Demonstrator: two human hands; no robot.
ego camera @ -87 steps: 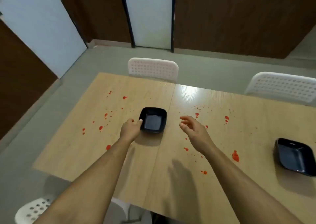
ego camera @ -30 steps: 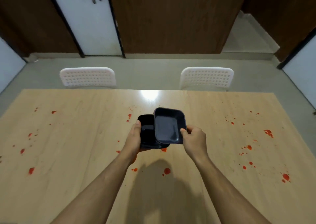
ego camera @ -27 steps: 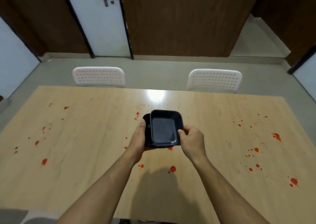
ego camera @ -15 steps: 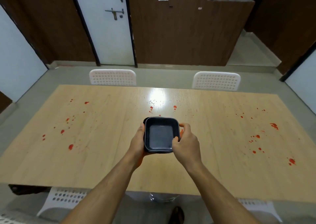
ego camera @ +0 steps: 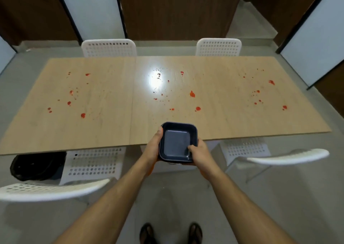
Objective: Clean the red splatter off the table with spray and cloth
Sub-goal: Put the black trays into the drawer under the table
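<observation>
Across the table lie red splatters; both hands grip stacked black bowls.

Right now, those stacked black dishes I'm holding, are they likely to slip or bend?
The stacked black dishes look rigid, so bending seems unlikely. Their glossy sides could be slippery. The left hand and right hand grip opposite sides, so the nested stack should stay steady.
</observation>
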